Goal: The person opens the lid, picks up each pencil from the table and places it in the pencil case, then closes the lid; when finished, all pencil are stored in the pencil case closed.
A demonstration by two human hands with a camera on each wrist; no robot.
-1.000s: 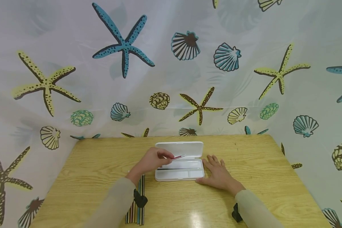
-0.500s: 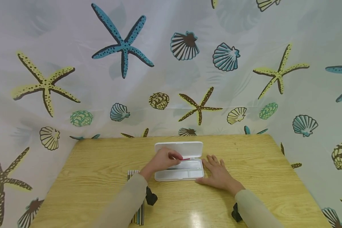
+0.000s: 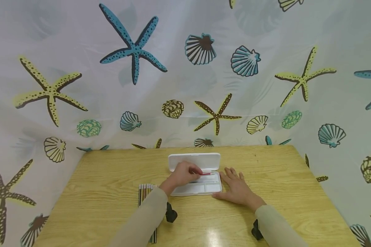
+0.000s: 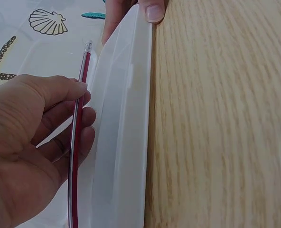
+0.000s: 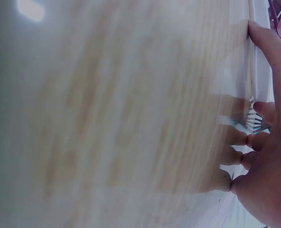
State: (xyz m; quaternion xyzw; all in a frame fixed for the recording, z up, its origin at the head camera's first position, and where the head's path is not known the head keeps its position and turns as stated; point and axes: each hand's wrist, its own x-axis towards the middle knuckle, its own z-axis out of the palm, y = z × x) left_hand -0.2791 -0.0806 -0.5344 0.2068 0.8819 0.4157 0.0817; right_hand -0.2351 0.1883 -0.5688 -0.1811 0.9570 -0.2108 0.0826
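My left hand (image 3: 183, 174) pinches a dark red pencil (image 4: 73, 161) between thumb and fingers, over the back compartment of a white pencil case (image 3: 180, 192). The pencil's metal-banded end points right, toward my right hand; its other end runs out of the left wrist view. The case lies with its lid (image 3: 210, 160) tipped up behind it. A long divider and a short cross wall part its inside. My right hand (image 3: 238, 190) rests flat at the case's right end, fingers spread on the table and thumb at the front corner.
Several pencils (image 3: 141, 196) lie side by side on the wooden table (image 3: 105, 192), left of the case and partly under my left sleeve. A patterned cloth with starfish and shells (image 3: 160, 85) hangs behind the table and along its sides.
My left hand has moved right along the case with the red pencil, which now lies lower over the back compartment. More of the pencil row shows. My right hand stays in place.
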